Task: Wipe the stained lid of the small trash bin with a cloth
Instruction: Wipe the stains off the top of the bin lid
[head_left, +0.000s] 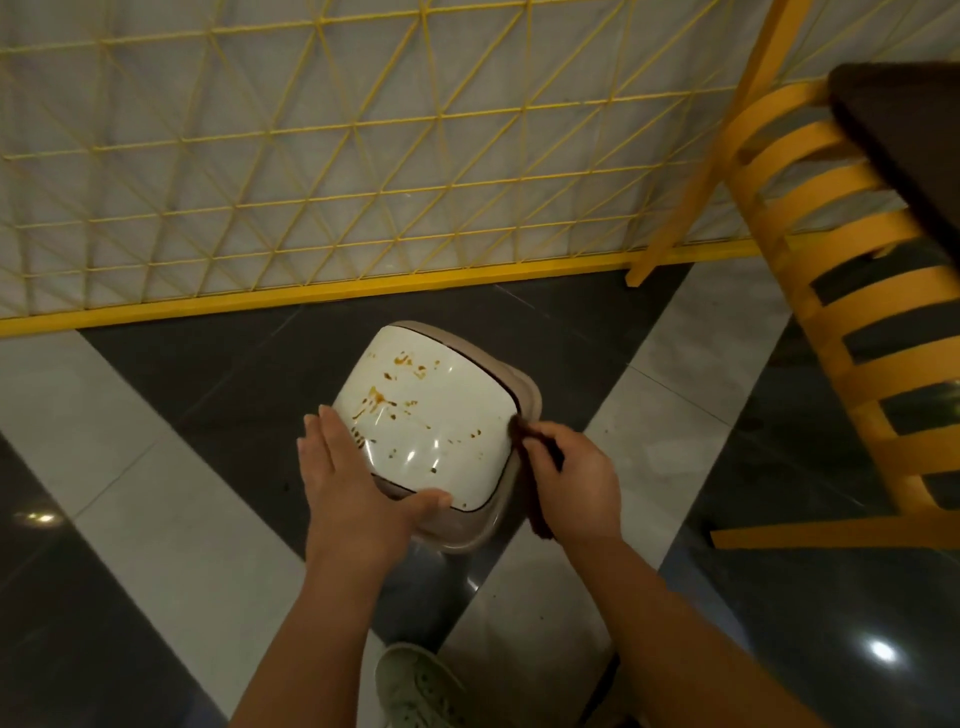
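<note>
- While the trash bin (470, 525) stands on the tiled floor (156, 499) just in front of the yellow mesh fence (311, 171), its white lid (431, 415) faces up, closed.
- Brown stains (379, 397) are spread across the lid, thickest on the half toward the fence; no wiped patch is evident.
- Left hand (348, 483): fingers extended flat along the lid's left edge, thumb hooked over the near edge, steadying rather than gripping.
- Right hand (574, 483): fingers closed on a dark brown cloth (540, 457), its tip touching the lid's right edge.
- Assessment: wiping appears barely begun; the whole lid remains to be cleaned.
</note>
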